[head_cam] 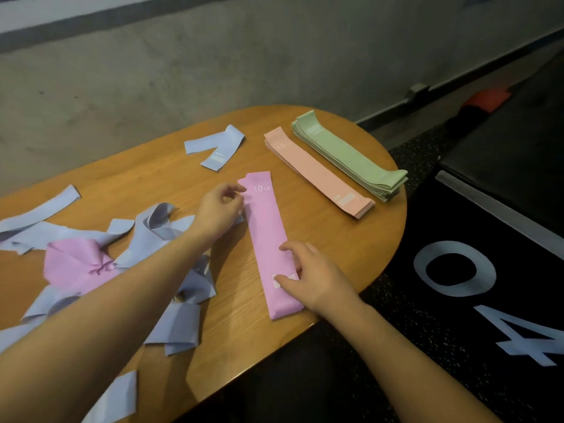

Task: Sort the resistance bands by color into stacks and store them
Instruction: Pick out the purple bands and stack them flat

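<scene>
Two colours look finished: a green stack (351, 155) and a peach stack (317, 172) lie side by side toward the upper right of the table (351, 239), neat and flat, edges close together. A pink stack (268, 245) is being built in the middle of the frame, lying lengthwise with its "10 LB" print at the far end. More pink is waiting: a crumpled pink band (76, 267) sits in the tangle at the left. The lilac bands (158, 230) are barely begun, I'd judge; most lie twisted in that heap on the left, with one folded lilac band (216, 146) apart near the top centre and a stray piece at the bottom left. Nothing is stored yet as far as I can see, and no container shows.

The left hand (218, 209) reaches across the heap to the far left edge of the pink stack, fingers curled, thumb and forefinger seeming to nip its edge. The right hand (308, 273) rests on the near end, fingers spread and fairly straight, pressing the top band flat beside its white label.
</scene>
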